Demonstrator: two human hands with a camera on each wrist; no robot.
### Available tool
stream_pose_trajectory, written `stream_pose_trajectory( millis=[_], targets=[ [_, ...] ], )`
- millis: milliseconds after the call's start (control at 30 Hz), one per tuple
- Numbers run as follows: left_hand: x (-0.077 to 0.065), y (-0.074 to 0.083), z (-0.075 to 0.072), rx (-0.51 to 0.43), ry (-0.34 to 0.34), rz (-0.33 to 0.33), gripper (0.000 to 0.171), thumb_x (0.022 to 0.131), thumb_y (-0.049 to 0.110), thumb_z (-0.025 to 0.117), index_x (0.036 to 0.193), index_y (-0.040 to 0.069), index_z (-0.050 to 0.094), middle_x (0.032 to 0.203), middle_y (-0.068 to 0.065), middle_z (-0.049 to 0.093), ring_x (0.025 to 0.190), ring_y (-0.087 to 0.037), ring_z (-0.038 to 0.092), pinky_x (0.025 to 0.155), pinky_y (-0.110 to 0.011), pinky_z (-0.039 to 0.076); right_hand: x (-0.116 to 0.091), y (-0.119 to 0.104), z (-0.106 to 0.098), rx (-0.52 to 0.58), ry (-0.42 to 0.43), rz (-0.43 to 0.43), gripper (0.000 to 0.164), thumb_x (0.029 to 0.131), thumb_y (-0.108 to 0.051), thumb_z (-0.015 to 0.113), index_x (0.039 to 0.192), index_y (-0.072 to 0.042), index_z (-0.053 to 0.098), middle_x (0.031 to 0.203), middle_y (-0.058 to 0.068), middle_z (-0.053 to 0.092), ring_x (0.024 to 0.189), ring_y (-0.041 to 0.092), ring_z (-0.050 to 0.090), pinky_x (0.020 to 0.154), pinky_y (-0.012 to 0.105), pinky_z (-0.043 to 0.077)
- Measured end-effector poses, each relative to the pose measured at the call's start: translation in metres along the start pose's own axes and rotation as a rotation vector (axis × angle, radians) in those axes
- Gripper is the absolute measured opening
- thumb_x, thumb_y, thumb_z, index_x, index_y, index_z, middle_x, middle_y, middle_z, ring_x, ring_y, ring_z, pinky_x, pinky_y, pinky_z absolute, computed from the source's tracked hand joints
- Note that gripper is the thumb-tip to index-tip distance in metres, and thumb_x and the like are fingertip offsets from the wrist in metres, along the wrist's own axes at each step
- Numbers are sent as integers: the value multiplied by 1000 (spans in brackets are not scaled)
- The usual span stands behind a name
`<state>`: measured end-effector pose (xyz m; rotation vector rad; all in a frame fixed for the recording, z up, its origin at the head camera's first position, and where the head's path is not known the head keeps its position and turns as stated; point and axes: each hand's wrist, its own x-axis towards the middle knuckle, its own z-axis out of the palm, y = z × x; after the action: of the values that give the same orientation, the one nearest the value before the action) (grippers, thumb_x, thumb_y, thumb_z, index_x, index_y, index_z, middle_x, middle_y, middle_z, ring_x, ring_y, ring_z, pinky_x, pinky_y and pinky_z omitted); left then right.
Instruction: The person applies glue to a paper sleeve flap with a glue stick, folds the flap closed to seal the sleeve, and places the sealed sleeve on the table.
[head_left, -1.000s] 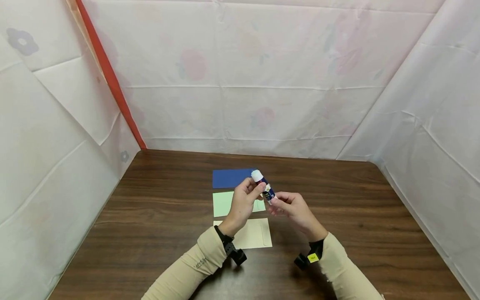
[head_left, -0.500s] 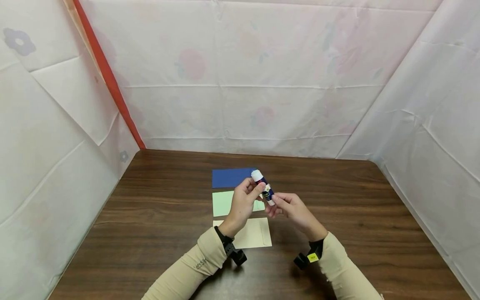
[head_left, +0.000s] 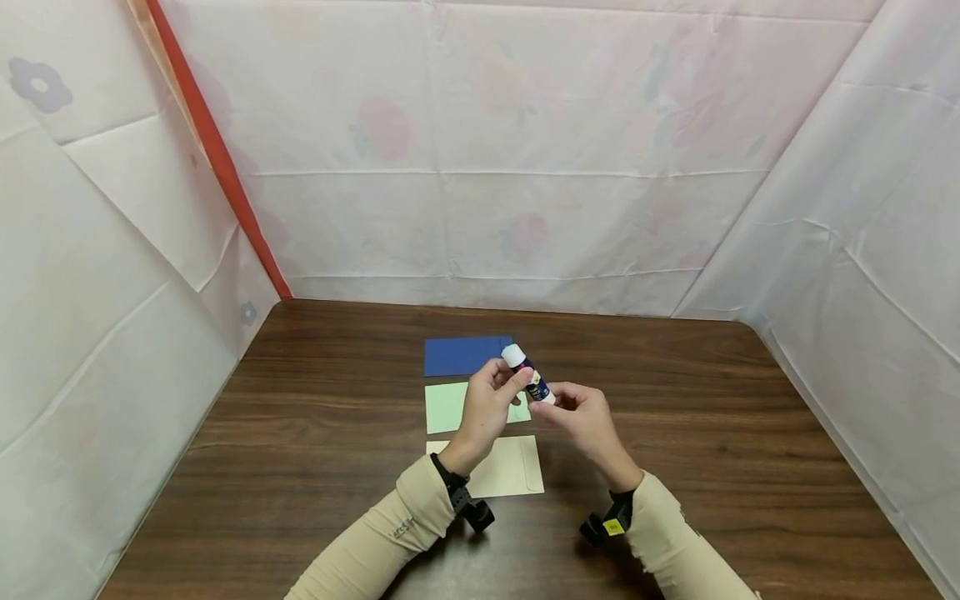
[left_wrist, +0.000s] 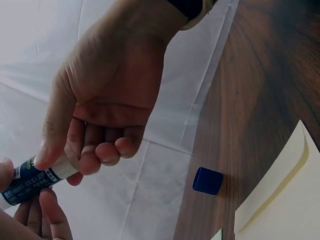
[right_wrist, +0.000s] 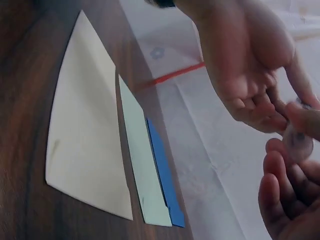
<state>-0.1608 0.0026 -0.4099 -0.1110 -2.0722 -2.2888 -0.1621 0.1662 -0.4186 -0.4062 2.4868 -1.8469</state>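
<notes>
Both hands hold a glue stick (head_left: 537, 385) tilted above the envelopes, its blue cap off. My left hand (head_left: 483, 412) grips the tube between thumb and fingers, near its white upper end. At the lower white end, the thumb and fingers of my right hand (head_left: 592, 421) pinch the base. In the left wrist view the dark blue label shows between the two hands. The cap (left_wrist: 208, 181) lies on its side on the table beside an envelope; in the head view it is hidden. A rounded end of the stick shows blurred in the right wrist view.
Three envelopes lie in a column on the brown wooden table (head_left: 300, 467): cream (head_left: 510, 467) nearest, pale green (head_left: 444, 408) in the middle, blue (head_left: 461, 357) farthest. White patterned sheets (head_left: 480, 225) hang behind and at both sides.
My right hand has shifted slightly left and turned at the wrist, its fingers moving around the base of the glue stick. My left hand stays nearly still.
</notes>
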Motion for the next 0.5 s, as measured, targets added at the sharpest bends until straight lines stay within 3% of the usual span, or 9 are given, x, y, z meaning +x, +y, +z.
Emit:
stream_pose_trajectory(
  millis=[100,200,300,400,500],
  targets=[
    [0,0,0,6,1,6,27,95,17,65,109,-5,60,97,-15,64,80,-8,55,67,-22,48,1,1,-3,86,-105,23,27,91,-13,69,103,11,66,73,-4,63,64,7,58,58,23,52],
    [0,0,-1,-5,-3,18,25,95,16,64,108,-5,60,95,-14,65,79,-7,55,68,-22,48,3,3,-10,265,-285,55,39,101,-20,55,109,18,57,78,-3,68,68,7,63,63,23,56],
    [0,1,-1,-23,-14,29,24,95,15,63,107,-6,60,93,-13,65,78,-6,55,68,-21,48,4,4,-15,416,-420,78,41,104,-24,46,109,15,58,81,-2,70,71,6,65,65,21,56],
    [0,1,0,-32,-33,27,23,96,14,62,107,-7,59,92,-11,65,78,-7,55,68,-20,47,4,5,-18,476,-458,79,29,104,-22,47,104,1,64,81,-3,70,72,5,65,65,20,56],
    [0,0,0,-33,-54,23,23,96,14,61,108,-7,59,92,-13,64,78,-11,55,67,-20,47,4,4,-19,474,-431,83,19,102,-20,52,100,-8,68,79,-4,71,71,4,66,63,19,55]
  ],
)
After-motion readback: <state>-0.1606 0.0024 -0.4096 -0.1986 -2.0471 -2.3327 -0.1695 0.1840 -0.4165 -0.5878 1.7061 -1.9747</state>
